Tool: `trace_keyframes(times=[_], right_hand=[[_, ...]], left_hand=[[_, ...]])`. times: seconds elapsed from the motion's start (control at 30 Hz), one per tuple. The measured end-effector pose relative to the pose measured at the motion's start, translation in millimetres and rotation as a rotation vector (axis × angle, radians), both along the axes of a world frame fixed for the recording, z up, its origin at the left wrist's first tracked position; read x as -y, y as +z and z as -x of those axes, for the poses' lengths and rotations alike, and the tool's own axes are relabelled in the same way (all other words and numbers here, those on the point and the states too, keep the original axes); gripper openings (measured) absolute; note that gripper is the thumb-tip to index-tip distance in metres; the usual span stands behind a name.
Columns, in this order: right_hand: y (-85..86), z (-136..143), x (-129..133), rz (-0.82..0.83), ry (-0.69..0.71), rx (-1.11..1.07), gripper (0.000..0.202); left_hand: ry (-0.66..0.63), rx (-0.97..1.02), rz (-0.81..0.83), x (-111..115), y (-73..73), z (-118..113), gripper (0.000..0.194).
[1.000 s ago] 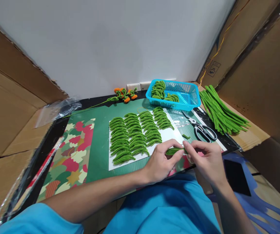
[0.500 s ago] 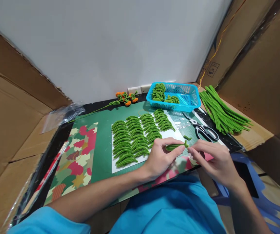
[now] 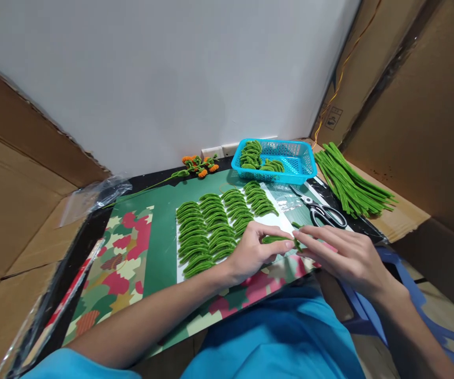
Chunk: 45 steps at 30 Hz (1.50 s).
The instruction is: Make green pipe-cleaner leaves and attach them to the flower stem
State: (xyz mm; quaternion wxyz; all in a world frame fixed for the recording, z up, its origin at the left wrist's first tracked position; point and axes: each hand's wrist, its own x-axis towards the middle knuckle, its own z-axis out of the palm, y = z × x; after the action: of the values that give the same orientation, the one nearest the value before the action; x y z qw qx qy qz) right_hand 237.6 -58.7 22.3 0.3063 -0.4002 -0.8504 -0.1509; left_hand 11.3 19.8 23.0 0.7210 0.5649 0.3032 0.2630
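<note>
My left hand [image 3: 259, 248] pinches a green pipe-cleaner leaf [image 3: 274, 239] between thumb and fingers, just above the front of the mat. From the right, my right hand [image 3: 341, 253] closes its fingertips on the short twisted end [image 3: 297, 243] of that leaf; its fingers partly cover the spot. Left of my hands, several rows of curved green pipe-cleaner leaves [image 3: 195, 239] lie on a white sheet [image 3: 268, 225]. A small green offcut [image 3: 296, 225] rests just behind my right fingers, partly covered.
A blue basket [image 3: 304, 178] with green leaves stands at the back. Scissors [image 3: 325, 213] and a bundle of green pipe cleaners [image 3: 353, 181] lie to the right. An orange-flowered stem [image 3: 199, 166] lies behind the green mat [image 3: 164, 221]. Cardboard walls [image 3: 416, 121] flank the table.
My right hand has moved in closer to the left, its fingers now over the leaf's twisted end and partly over the offcut. The whole view has shifted slightly.
</note>
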Motion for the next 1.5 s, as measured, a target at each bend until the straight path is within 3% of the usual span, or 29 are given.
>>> trace_keyframes(times=[0.1, 0.27, 0.43, 0.67, 0.8, 0.93, 1.13, 1.23, 1.37, 1.5], right_hand=[[-2.4, -2, -5, -0.056, 0.056, 0.076, 0.030], [-6.4, 6, -15, 0.028, 0.127, 0.062, 0.014], [-6.5, 15, -20, 0.046, 0.185, 0.038, 0.023], [-16.1, 29, -16, 0.172, 0.252, -0.344, 0.021], [-20.2, 39, -14, 0.135, 0.230, -0.459, 0.019], [-19.2, 44, -13, 0.160, 0.207, -0.592, 0.020], [-15.7, 38, -9, 0.190, 0.210, -0.578, 0.018], [-16.3, 42, -7, 0.280, 0.162, -0.719, 0.022], [-16.8, 54, -10, 0.648, 0.111, -1.154, 0.040], [-12.6, 61, -18, 0.976, 0.232, -1.561, 0.044]], left_hand=[[-0.047, 0.031, 0.056, -1, 4.6, -1, 0.029], [-0.102, 0.032, 0.160, -1, 9.7, 0, 0.028], [-0.121, 0.030, 0.167, -3, 11.5, 2, 0.027], [-0.164, 0.068, 0.231, -2, 12.4, 5, 0.019], [-0.222, 0.142, 0.336, 1, 9.7, 7, 0.024], [-0.204, 0.176, 0.325, 4, 12.0, 7, 0.028], [-0.150, 0.107, 0.111, 2, 12.8, 5, 0.033], [-0.097, 0.099, -0.100, -1, 10.6, 5, 0.027], [0.009, 0.043, -0.464, -5, 13.2, 6, 0.016], [0.084, 0.020, -0.768, -6, 19.0, 5, 0.013]])
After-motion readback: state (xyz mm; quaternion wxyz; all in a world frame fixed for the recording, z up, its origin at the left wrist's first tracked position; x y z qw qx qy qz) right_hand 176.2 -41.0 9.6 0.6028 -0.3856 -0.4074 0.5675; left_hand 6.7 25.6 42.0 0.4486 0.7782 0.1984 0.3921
